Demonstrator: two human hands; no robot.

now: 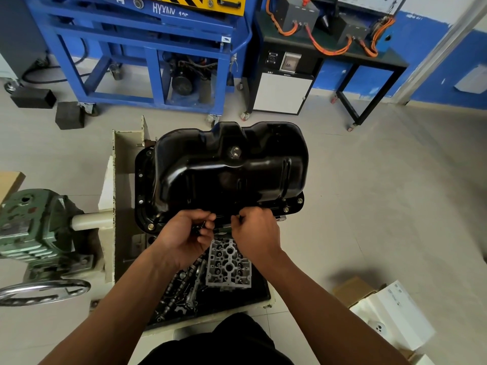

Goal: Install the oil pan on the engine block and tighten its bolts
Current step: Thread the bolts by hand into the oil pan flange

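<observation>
**Operator:** Big items first. What's around me?

**Spotter:** Blue steel frame on castors, far side of the floor. Nearer you is the oil pan, black and glossy, sump side up, on the cream stand. Whatever it rests on is hidden beneath it. Its flange runs round the bottom edge, and the near edge lies right at your fingertips.

**Operator:** To my left?

**Spotter:** Green gearbox, joined to the stand by a pale shaft. The steel handwheel is below it. Under your forearms there's a black tray holding a grey cylinder head and camshafts, lying loose together.

**Operator:** My hands?

**Spotter:** Both at the near flange, close together but apart. Your left hand has its fingers curled round a small dark piece, possibly a bolt, but it's too small to call. Your right hand has thumb and fingertips drawn together at the flange edge. I can't tell whether they pinch anything.

**Operator:** Any bolts in?

**Spotter:** Bright bolt heads sit in the flange: one at the near left corner and two at the near right corner. The drain plug is on the pan's top face.
</observation>
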